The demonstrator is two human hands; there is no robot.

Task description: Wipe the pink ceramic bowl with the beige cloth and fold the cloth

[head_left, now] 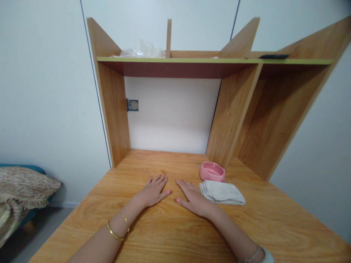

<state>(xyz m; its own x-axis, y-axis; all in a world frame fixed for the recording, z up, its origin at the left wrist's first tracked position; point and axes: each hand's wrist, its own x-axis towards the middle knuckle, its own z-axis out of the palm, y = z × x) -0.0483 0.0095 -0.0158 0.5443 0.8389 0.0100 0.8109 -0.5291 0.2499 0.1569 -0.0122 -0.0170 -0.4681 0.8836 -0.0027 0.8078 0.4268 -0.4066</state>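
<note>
My left hand [154,191] lies flat on the wooden desk [164,233], fingers stretched out and thumb apart. Beside it, my right hand [193,199] rests palm down in the same way, with a gap between the two thumbs. Neither hand holds anything. Close to the right hand's outer side lies a folded whitish cloth [223,192]. Just behind the cloth stands a pink angular bowl [212,171]; no contents show in it.
A wooden shelf unit [241,109] rises from the back of the desk. On its upper board are a clear plastic bag [145,50] and a flat black object [273,56]. A wall box [133,105] shows a blue wire. At left is a patterned fringed cushion or throw [24,186].
</note>
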